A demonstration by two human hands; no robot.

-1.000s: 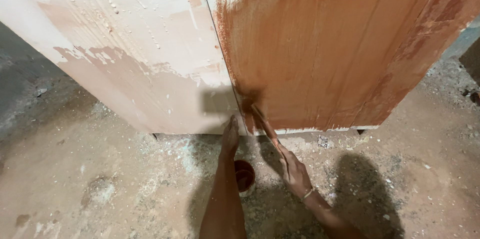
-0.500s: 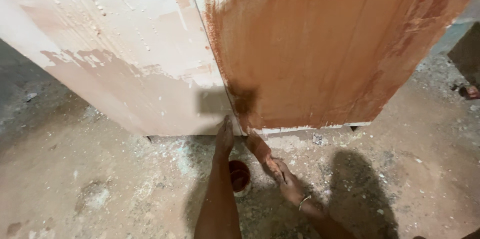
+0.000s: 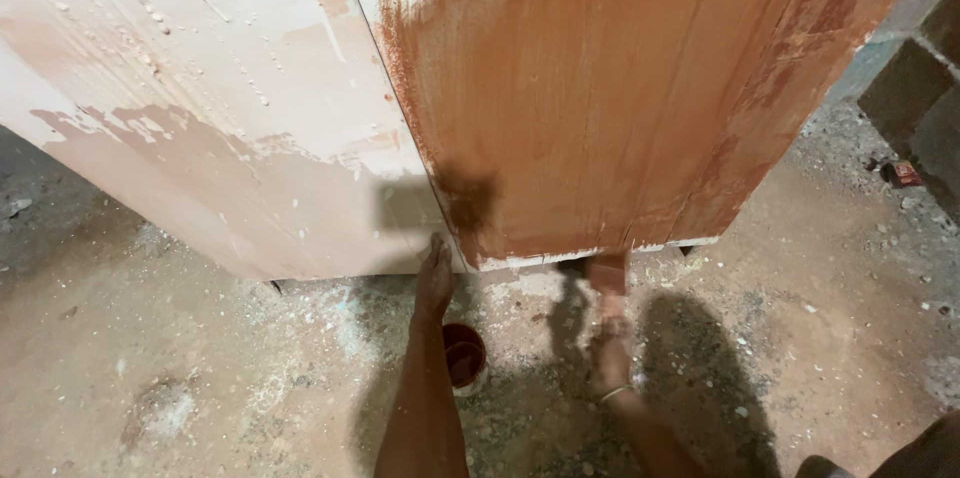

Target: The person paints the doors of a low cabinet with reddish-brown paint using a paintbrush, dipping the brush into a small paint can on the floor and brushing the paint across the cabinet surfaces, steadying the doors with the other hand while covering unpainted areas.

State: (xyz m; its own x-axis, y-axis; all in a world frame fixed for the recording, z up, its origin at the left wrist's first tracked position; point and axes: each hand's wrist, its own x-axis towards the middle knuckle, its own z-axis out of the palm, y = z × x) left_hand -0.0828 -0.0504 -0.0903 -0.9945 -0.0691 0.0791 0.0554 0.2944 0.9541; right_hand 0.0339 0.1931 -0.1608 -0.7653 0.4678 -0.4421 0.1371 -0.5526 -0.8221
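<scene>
L hand (image 3: 435, 273) reached fwd with fingers straight and together, tips touching the bottom edge of the wooden cabinet (image 3: 600, 88) right at its near corner; its grip was released, nothing in it. R hand (image 3: 610, 358) sat lower and to the right, a thin bangle at the wrist, its grip clenched on the handle of a paintbrush (image 3: 608, 283). The brush's long axis ran near vertical in view, handle toward the person, bristle end pointing away and up at the cabinet's lower edge, w/ the red-brown head just under that edge, between the cabinet bottom and the floor (image 3: 180, 378); whether bristles touched the wood couldn't be told, since motion blur smeared the head. The cabinet stood corner-on to the camera: the right face was covered in red-brown stain w/ brush streaks, darker in a wet patch near the corner, while the left face was pale putty-coloured w/ only a bare lighter band across it. A small round tin of stain (image 3: 465, 358) sat on the floor just beside the L forearm, between the two arms, partly hidden by the arm. The floor was rough concrete strewn w/ dust and chips; shadows of both arms fell across it near the R hand. Grey blocks (image 3: 915, 98) stood at the far right edge.
</scene>
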